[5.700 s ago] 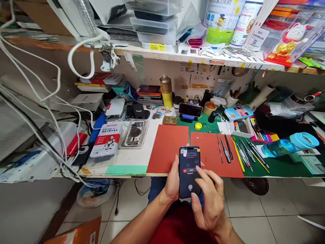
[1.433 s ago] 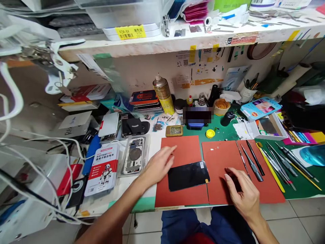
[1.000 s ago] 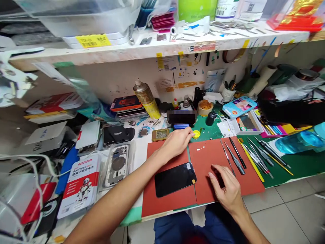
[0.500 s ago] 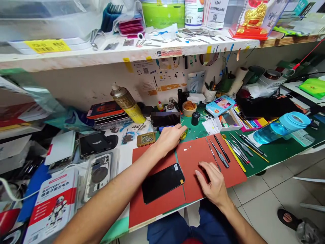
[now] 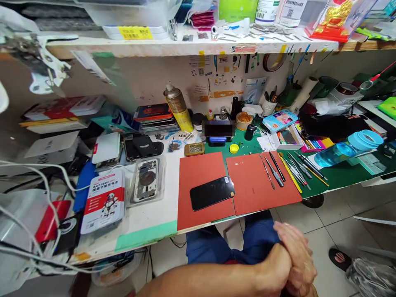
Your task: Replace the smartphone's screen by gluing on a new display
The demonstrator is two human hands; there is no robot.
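Observation:
A black phone lies with a dark screen on the left red mat, apart from both hands. Beside it is a second red mat, with thin metal hand tools along its right edge. My left hand and right hand are clasped together over my lap, below the bench's front edge. Neither holds anything. My left forearm crosses the bottom of the view.
A phone on a blue stand, a yellow cap, a spray can and an opened phone housing sit behind and left of the mats. A blue bottle lies at right. A sandalled foot is on the floor.
Both hands have left the bench and come together over my lap. Earlier the left hand reached toward the yellow cap and the right rested on the right mat. The phone stays put.

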